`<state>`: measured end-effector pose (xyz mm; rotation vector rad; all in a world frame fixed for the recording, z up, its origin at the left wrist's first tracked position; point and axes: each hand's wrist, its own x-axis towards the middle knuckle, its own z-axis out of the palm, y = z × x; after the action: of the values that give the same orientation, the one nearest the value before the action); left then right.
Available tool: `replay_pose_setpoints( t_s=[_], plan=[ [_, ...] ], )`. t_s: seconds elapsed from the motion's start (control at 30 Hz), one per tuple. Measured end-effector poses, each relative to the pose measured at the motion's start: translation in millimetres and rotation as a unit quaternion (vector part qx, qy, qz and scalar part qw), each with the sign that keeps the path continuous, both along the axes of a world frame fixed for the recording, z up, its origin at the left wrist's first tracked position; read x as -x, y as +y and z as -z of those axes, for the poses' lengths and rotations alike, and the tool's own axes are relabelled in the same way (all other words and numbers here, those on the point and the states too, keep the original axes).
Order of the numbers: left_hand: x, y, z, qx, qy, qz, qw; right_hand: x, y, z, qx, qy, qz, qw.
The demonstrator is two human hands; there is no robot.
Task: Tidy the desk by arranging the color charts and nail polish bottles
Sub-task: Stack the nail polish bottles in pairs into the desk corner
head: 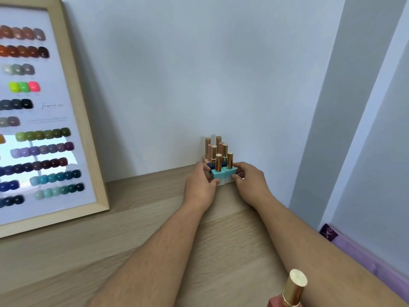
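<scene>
A cluster of several nail polish bottles with gold caps stands against the wall at the back of the wooden desk. The two front bottles are turquoise, those behind are dark blue and pink. My left hand presses on the left side of the front turquoise bottle. My right hand holds the right turquoise bottle from its right side. A framed color chart with rows of nail swatches leans against the wall at the left.
Another pink bottle with a gold cap stands at the bottom edge, close to my right forearm. A purple strip runs along the desk's right edge. A grey wall corner rises at the right.
</scene>
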<state>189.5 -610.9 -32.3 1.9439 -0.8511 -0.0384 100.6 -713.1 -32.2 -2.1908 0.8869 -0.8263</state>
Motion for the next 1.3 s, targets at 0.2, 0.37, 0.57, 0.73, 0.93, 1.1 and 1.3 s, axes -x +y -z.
replay_pose_setpoints(
  t_s=[0.2, 0.37, 0.57, 0.73, 0.93, 1.1, 1.3],
  plan=[
    [-4, -7, 2, -0.003, 0.000, -0.019, 1.000, -6, -2, -1, 0.012, 0.017, 0.007, 1.000],
    [-8, -11, 3, -0.003, 0.003, -0.025, 1.000, -10, -5, -1, 0.021, 0.027, 0.005, 0.999],
    [-11, -13, 3, -0.001, 0.006, -0.026, 1.000, -13, -8, -1, 0.030, 0.031, 0.006, 0.999],
    [-13, -16, 2, -0.002, 0.007, -0.031, 0.999, -17, -11, -1, 0.025, 0.028, 0.002, 0.999],
    [-16, -19, 1, -0.010, 0.009, -0.037, 0.999, -21, -14, 0, 0.023, 0.029, 0.003, 0.999],
    [-17, -21, 2, -0.011, 0.009, -0.040, 0.999, -23, -17, 1, 0.020, 0.024, 0.000, 1.000],
    [-19, -19, 3, -0.004, 0.022, -0.038, 0.999, -17, -13, 0, 0.009, 0.002, 0.009, 1.000]
  ],
)
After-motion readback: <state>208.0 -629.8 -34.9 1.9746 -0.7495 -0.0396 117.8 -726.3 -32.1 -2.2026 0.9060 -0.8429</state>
